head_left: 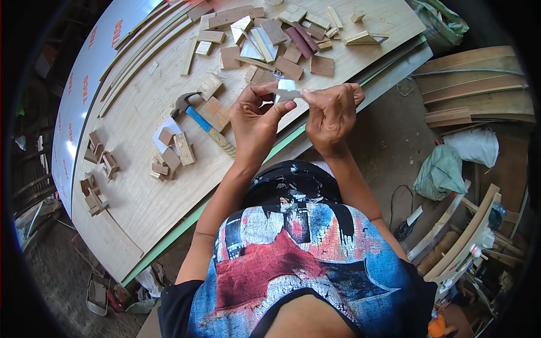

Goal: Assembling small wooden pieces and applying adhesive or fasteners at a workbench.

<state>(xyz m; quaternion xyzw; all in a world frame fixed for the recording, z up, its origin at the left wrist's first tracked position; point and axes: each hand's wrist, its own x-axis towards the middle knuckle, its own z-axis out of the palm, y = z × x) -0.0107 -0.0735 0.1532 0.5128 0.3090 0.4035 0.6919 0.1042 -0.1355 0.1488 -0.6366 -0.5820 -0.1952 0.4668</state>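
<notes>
Head: boxy white piece (287, 86) between fingers (278, 112)

A woodworking shop is indicated by the wooden bench top (143, 200), on which cut blocks (288, 69) are strewn toward 12 o'clock and a hammer (197, 118) is laid toward 10 o'clock, with long strips (141, 63) ranged just beyond it. Boards (476, 87) are stacked at 2 o'clock, stuffed sacks (441, 173) are set down at 3, and planks (466, 236) are propped at 4. Rough, dusty floor (70, 298) is seen at 8 o'clock.
</notes>
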